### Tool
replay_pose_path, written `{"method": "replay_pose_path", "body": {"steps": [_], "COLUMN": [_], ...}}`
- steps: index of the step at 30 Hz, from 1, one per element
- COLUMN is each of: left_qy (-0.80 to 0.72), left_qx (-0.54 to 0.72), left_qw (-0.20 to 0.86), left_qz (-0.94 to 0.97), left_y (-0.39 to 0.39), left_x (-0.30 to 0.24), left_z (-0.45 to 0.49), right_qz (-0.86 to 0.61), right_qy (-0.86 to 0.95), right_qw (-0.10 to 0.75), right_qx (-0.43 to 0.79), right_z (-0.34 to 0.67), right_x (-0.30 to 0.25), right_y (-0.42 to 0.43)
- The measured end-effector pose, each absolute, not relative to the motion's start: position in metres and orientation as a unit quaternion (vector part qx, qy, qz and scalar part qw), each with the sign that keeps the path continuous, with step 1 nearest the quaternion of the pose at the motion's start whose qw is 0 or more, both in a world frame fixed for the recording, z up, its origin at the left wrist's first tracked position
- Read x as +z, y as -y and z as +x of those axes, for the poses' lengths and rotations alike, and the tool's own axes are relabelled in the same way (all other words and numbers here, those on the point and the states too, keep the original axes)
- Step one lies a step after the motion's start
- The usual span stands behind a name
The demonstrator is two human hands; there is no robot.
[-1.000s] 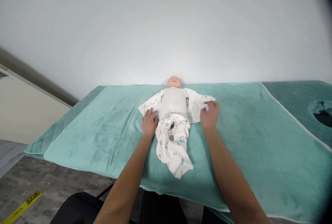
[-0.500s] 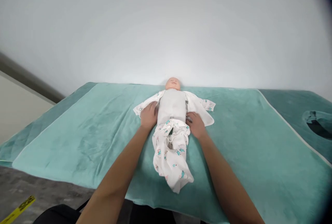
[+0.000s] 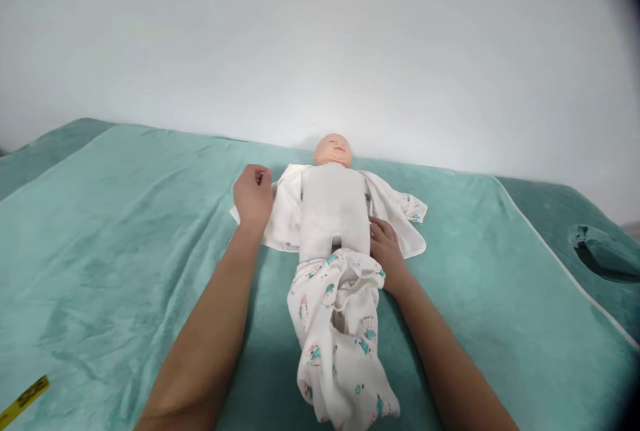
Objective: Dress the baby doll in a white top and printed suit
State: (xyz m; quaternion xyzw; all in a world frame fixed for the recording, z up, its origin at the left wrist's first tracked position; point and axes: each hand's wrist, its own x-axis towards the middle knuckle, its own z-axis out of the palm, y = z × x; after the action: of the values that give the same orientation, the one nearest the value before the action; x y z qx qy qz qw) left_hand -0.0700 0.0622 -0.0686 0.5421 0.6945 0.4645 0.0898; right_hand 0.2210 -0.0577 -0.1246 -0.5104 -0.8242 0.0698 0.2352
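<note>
A baby doll (image 3: 334, 208) lies on its back, head away from me, its white torso bare. Under it an unfastened white baby shirt (image 3: 285, 221) spreads out to both sides, printed at the sleeves. White printed baby trousers (image 3: 333, 344) cover its lower part, their legs crumpled toward me. My left hand (image 3: 253, 198) is over the shirt's left sleeve, fingers curled together; whether cloth is pinched in them is hidden. Against the right side of the torso rests my right hand (image 3: 387, 251), fingers stretched out, just above the trousers' waistband.
A green plush blanket (image 3: 475, 271) with a pale edge covers the table. At the far right lies a clear plastic item with a dark part (image 3: 605, 254). A pale wall (image 3: 320, 38) stands behind the doll's head. Yellow tape (image 3: 25, 401) shows at lower left.
My left hand has moved left and up from the torso to the sleeve, its fingers now curled. The shirt's left panel now lies spread flat. My view has come closer.
</note>
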Motion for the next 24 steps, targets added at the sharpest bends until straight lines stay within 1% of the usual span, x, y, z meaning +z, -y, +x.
{"method": "replay_pose_path", "body": {"steps": [3, 5, 7, 10, 12, 14, 16, 19, 21, 24], "left_qy": [-0.671, -0.634, -0.599, -0.580, -0.571, -0.542, -0.502, -0.447, -0.423, -0.415], "left_qx": [0.484, 0.432, 0.312, 0.111, 0.036, 0.003, -0.003, -0.002, -0.026, -0.066], "left_qw": [0.104, 0.130, 0.146, 0.128, 0.132, 0.179, 0.254, 0.378, 0.448, 0.513], "left_qz": [0.552, 0.628, 0.723, 0.797, 0.810, 0.821, 0.827, 0.811, 0.787, 0.749], "left_y": [-0.058, -0.048, -0.035, -0.016, -0.009, -0.007, -0.009, -0.011, -0.008, 0.000], "left_x": [-0.059, -0.049, -0.040, -0.033, -0.033, -0.035, -0.038, -0.040, -0.042, -0.045], "left_z": [-0.075, -0.067, -0.054, -0.041, -0.042, -0.047, -0.052, -0.056, -0.055, -0.056], "right_qz": [-0.482, -0.471, -0.452, -0.408, -0.376, -0.343, -0.317, -0.311, -0.320, -0.322], "right_qy": [0.841, 0.842, 0.844, 0.847, 0.840, 0.826, 0.810, 0.790, 0.771, 0.741], "right_qw": [0.226, 0.236, 0.254, 0.276, 0.292, 0.308, 0.309, 0.282, 0.265, 0.254], "right_qx": [0.096, 0.115, 0.139, 0.200, 0.259, 0.326, 0.385, 0.447, 0.482, 0.532], "right_z": [0.221, 0.223, 0.225, 0.227, 0.226, 0.226, 0.226, 0.228, 0.232, 0.239], "right_x": [-0.121, -0.119, -0.118, -0.116, -0.115, -0.114, -0.111, -0.105, -0.102, -0.102], "right_y": [0.057, 0.055, 0.054, 0.054, 0.055, 0.056, 0.056, 0.056, 0.056, 0.056]}}
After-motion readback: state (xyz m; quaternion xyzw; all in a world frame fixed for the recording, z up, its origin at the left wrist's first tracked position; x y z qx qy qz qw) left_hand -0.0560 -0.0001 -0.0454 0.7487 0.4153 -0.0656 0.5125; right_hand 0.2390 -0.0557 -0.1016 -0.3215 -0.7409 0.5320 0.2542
